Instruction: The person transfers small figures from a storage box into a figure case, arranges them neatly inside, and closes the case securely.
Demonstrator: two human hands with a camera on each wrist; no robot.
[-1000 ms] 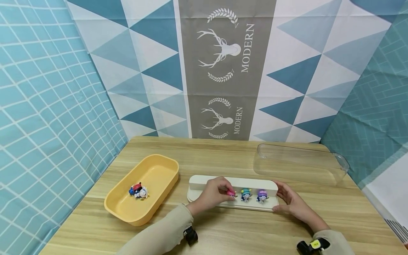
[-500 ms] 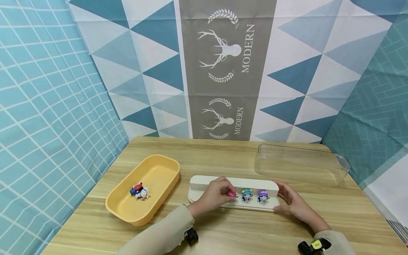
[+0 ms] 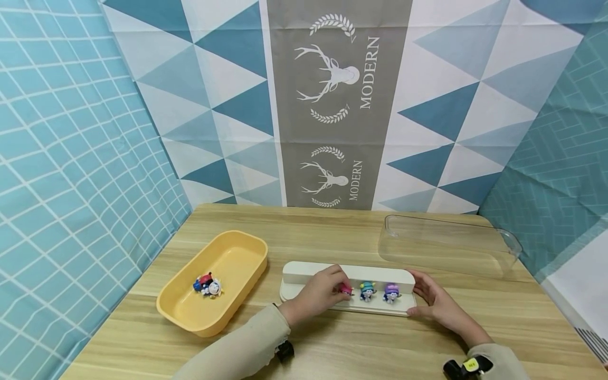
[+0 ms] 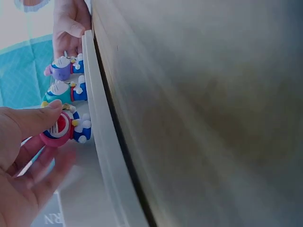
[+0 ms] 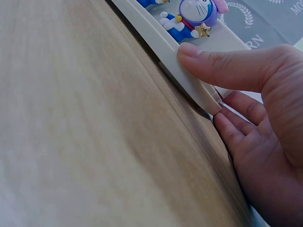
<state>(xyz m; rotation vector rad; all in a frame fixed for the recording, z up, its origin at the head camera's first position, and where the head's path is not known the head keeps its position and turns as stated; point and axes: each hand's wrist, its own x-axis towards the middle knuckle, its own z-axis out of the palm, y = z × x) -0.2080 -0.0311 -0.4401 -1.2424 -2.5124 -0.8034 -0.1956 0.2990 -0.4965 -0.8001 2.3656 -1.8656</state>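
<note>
A white display stand [image 3: 294, 267] with a raised back step lies on the wooden table. My left hand [image 3: 315, 296] pinches a pink-hooded Doraemon figurine [image 4: 59, 132] between thumb and fingers; it is upright on the stand's lower ledge, and the hand covers much of it in the head view. To its right stand a teal-hatted figurine [image 3: 367, 291] and a purple-hatted figurine [image 3: 391, 293]. At the stand's right end my right hand [image 3: 439, 305] grips the corner, with the thumb [image 5: 213, 66] on the front edge and fingers around the end.
On the left, a yellow tray [image 3: 233, 256] holds a small cluster of figurines [image 3: 208, 285], red, blue and white. A clear plastic cover [image 3: 448, 245] lies at the back right. Patterned cloth [image 3: 237, 105] hangs behind the wooden table [image 3: 351, 348].
Little differs. My left hand shifts very slightly around the pink-hooded figurine, which stays in the same spot. The right hand and the stand stay put.
</note>
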